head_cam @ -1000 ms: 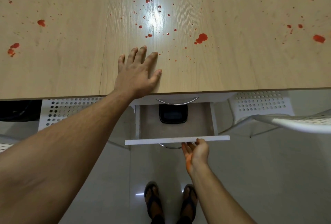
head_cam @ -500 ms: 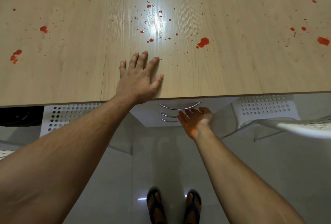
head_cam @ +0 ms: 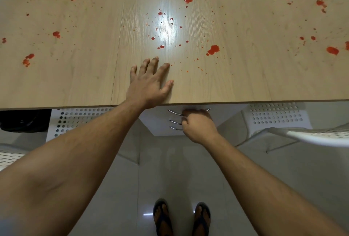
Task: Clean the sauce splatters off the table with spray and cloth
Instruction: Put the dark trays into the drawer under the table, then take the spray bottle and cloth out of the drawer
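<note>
Wet-looking red sauce splatters scattered across pale table, likely smearing if wiped dry; left hand flat and relaxed near the edge, right hand clenched around drawer handle below; spray, cloth unseen.

No text, label, brand, number or sign can be read anywhere in the head view: none on the bench, none on the white drawer fronts below it, none on the perforated white chairs
</note>
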